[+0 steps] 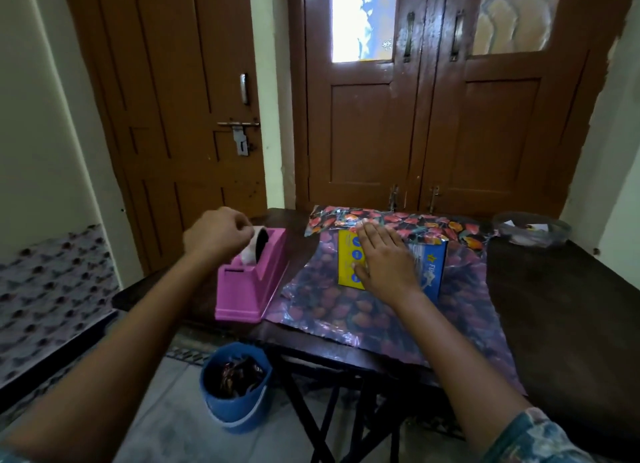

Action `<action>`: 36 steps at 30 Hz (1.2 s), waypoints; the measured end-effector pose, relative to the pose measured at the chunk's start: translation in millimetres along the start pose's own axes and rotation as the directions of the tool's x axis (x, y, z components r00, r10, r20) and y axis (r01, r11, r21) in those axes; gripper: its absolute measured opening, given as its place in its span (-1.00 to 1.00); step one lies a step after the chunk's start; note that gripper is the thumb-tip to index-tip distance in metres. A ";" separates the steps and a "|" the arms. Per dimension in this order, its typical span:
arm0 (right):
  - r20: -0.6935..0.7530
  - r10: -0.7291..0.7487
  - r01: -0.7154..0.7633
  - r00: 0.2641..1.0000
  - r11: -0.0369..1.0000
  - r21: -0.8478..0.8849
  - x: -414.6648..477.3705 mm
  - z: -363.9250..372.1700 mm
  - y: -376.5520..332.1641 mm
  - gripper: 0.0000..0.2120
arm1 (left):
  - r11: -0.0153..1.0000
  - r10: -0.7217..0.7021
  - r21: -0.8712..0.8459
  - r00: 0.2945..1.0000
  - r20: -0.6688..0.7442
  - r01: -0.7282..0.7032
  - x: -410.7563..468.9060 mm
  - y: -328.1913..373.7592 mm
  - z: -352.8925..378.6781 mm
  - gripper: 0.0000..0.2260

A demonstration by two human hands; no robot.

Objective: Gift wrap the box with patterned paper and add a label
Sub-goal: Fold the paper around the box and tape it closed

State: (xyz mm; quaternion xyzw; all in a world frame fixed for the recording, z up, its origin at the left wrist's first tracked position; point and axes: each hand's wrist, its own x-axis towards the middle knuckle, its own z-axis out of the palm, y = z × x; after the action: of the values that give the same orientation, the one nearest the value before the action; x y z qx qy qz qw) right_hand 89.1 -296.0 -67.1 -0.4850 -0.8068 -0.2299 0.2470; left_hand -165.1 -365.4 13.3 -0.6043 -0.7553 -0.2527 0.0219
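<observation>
The right hand (384,261) lies flat, gripping nothing — it pins the paper (363,320) flap onto the box (429,265). The left hand (216,234), fingers curled, pinches tape (254,247) at the dispenser (249,289) — likely to fix that flap.

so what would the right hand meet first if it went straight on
The right hand would likely meet the patterned paper folded over the box first; fingertips look nearly there.

Dim room, backlit by bright door panes (362,19); wide-angle bending at edges.

Yellow-blue box (432,266) on patterned paper (346,318), apparently half-wrapped
</observation>
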 end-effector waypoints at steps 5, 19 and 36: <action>-0.019 0.004 -0.004 1.000 1.000 -0.004 0.4 -1.4 -0.5 -0.38 | 0.950 -0.226 -0.153 0.939 0.260 0.272 -14.8 -26.9 -14.5 -0.72; 0.005 0.023 -0.023 1.000 0.999 0.039 -1.6 -6.7 -1.7 -0.43 | 0.551 -0.350 -0.575 0.793 0.498 0.604 -28.8 -4.3 -5.3 -0.80; 0.038 0.027 -0.028 0.999 0.999 0.039 -2.8 -8.7 -4.0 -0.40 | 0.321 -0.435 -0.840 0.856 0.279 0.437 -69.1 -37.6 35.1 -0.89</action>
State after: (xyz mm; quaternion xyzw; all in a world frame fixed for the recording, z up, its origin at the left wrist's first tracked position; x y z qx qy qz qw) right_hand 88.2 -304.9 -62.6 -0.4953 -0.8090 -0.2012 0.2445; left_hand -171.7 -418.7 -54.1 -0.3001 -0.6452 -0.6014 -0.3632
